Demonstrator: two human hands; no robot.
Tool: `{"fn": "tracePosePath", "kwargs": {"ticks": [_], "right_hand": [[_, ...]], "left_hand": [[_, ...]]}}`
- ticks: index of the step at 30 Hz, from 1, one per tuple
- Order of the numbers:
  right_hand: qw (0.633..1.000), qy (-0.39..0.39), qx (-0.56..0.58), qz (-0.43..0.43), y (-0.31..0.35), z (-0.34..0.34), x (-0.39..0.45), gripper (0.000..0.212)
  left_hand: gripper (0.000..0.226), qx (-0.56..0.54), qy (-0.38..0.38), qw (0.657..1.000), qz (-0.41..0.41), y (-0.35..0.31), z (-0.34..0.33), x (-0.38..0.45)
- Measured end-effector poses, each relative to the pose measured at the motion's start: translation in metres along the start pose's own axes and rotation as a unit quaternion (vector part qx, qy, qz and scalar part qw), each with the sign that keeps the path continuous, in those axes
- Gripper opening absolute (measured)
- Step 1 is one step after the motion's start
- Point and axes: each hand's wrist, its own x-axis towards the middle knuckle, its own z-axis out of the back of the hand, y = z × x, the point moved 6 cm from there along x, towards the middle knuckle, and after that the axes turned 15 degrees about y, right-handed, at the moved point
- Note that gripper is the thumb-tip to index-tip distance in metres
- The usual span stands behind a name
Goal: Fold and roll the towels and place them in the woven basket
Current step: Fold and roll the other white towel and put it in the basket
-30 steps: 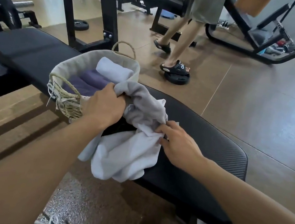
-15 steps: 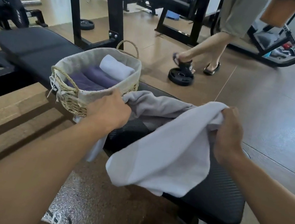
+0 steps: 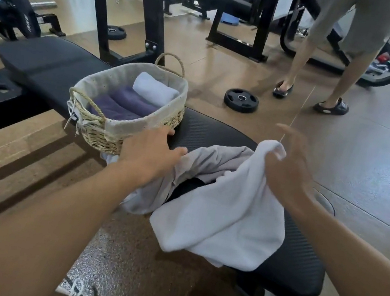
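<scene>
The black padded counter (image 3: 47, 64) runs from beyond the left hand's fingers to beneath both hands. Draped over its near end, under and between the two hands, lies the loose pale grey towel (image 3: 222, 220), crumpled and unfolded, part of it hanging off the near edge. Half a second ago it was stretched taut between both hands; now it has dropped slack onto the counter. Just beyond the left fingers sits the woven basket (image 3: 123, 132), already holding three rolled towels: two purple towels (image 3: 123, 106) and a white towel (image 3: 154, 90).

The left hand (image 3: 148, 152) has let go, its fingers straight and reaching toward the basket's near wall, touching or nearly touching it. The right hand (image 3: 286, 171) is blurred; its fingers look spread and raised, with a towel corner still lying against its palm, though whether it pinches the cloth I cannot tell.

Judging from this, the spread-out was abandoned; the towel still needs flattening before any fold.
</scene>
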Motion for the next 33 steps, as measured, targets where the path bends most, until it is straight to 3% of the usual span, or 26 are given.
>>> {"fn": "tracePosePath", "kwargs": {"ticks": [3, 5, 8, 11, 13, 16, 18, 26, 30, 33], "right_hand": [[0.982, 0.081, -0.09, 0.142, 0.03, -0.04, -0.009, 0.056], [0.952, 0.17, -0.155, 0.203, 0.048, -0.074, -0.017, 0.061], [0.892, 0.263, -0.266, 0.253, 0.064, -0.119, -0.027, 0.073], [0.877, 0.278, -0.316, 0.231, 0.063, -0.139, -0.022, 0.042], [0.911, 0.272, -0.224, 0.213, 0.068, -0.139, -0.018, 0.028], [0.974, 0.187, 0.072, 0.108, 0.073, -0.108, -0.003, 0.024], [0.98, 0.107, 0.161, 0.053, 0.073, -0.085, 0.001, 0.029], [0.943, -0.156, 0.263, 0.132, 0.083, -0.019, -0.006, 0.016], [0.952, -0.089, 0.226, 0.187, 0.088, -0.036, -0.004, 0.017], [0.953, -0.003, 0.209, 0.221, 0.095, -0.056, 0.009, 0.023]], "left_hand": [[0.037, 0.04, -0.153, 0.982, -0.098, -0.007, 0.02, -0.006], [0.043, 0.126, -0.208, 0.962, -0.128, -0.01, 0.022, -0.007], [0.068, 0.18, -0.15, 0.971, -0.057, 0.005, 0.016, 0.002], [0.08, 0.192, -0.054, 0.98, 0.004, 0.026, 0.005, 0.01], [0.08, 0.191, -0.027, 0.981, 0.006, 0.031, 0.002, 0.01], [0.075, 0.179, -0.011, 0.984, 0.005, 0.034, 0.005, 0.01], [0.07, 0.177, -0.003, 0.984, 0.006, 0.035, 0.006, 0.01], [0.079, 0.202, -0.018, 0.979, 0.006, 0.04, 0.011, 0.009], [0.06, 0.015, -0.1, 0.993, -0.055, 0.026, 0.021, -0.006], [0.06, -0.139, -0.177, 0.955, -0.196, -0.007, 0.042, -0.03]]}}
